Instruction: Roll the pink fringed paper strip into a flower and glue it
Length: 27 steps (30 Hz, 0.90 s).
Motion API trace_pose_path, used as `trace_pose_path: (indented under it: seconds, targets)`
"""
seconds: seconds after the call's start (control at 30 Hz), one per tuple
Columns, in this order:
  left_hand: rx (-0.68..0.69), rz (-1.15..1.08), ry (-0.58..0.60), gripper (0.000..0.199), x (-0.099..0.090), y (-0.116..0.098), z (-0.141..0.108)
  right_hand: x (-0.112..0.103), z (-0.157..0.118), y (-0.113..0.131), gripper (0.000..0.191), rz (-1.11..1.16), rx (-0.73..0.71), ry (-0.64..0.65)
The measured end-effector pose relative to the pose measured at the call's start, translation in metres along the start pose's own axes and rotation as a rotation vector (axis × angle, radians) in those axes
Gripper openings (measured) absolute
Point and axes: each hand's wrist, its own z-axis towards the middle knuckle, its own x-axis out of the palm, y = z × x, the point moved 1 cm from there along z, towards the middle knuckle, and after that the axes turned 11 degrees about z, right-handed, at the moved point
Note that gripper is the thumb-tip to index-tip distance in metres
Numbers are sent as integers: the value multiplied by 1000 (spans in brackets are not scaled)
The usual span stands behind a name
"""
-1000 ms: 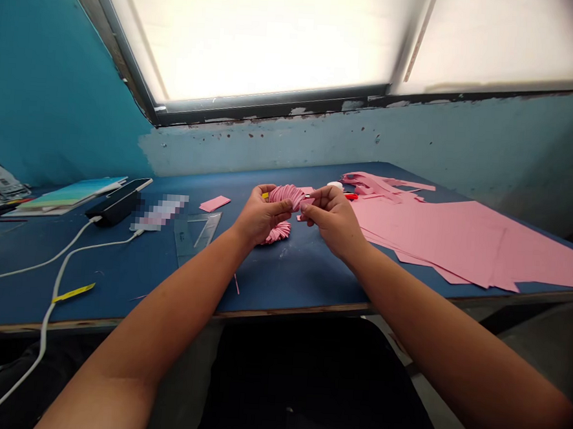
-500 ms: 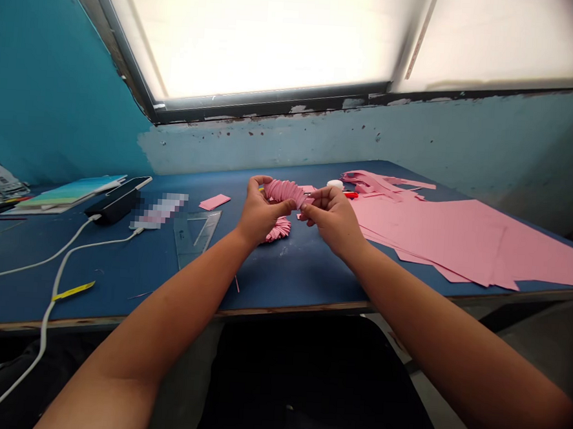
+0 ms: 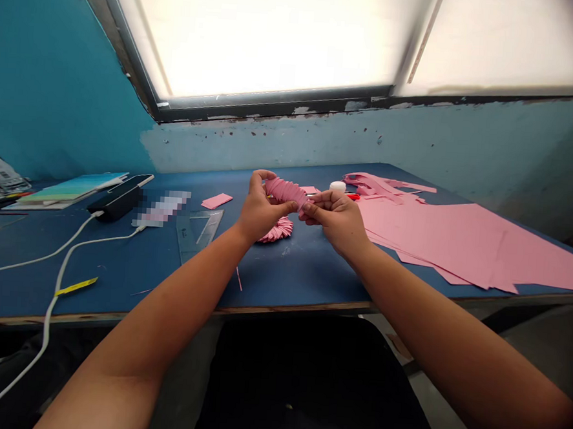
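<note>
My left hand (image 3: 261, 208) grips a bundle of pleated pink paper (image 3: 283, 191) between thumb and fingers, above the blue table. My right hand (image 3: 333, 220) pinches the bundle's right end between thumb and fingertips, so the two hands nearly meet. Below them, a round pleated pink paper fan (image 3: 278, 230) lies on the table, partly hidden by my left hand. Just past my right hand stand a white bottle cap (image 3: 337, 186) and a red-handled tool (image 3: 352, 196), the tool partly hidden.
Large pink paper sheets (image 3: 440, 240) and cut pink strips (image 3: 376, 184) cover the table's right side. To the left lie a small pink rectangle (image 3: 217, 201), a clear plastic set square (image 3: 198, 232), a phone on a power bank (image 3: 117, 199) with white cables, and a notebook (image 3: 72, 188).
The pleated bundle now stretches longer and flatter between my hands, its right end drawn toward my right hand. My left hand sits slightly higher than a second ago.
</note>
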Motion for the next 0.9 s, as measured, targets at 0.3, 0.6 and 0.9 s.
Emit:
trace_pose_path:
  seconds: [0.3,0.6,0.9]
  targets:
    - [68,90,71,65,-7,0,0,1,1,4,28,-5,71,58]
    - [61,11,88,60,-1,3,1,2,3,0,32,12,67,42]
    - [-4,-91,154,52,0,2,3,3,2,1,29,26,79,25]
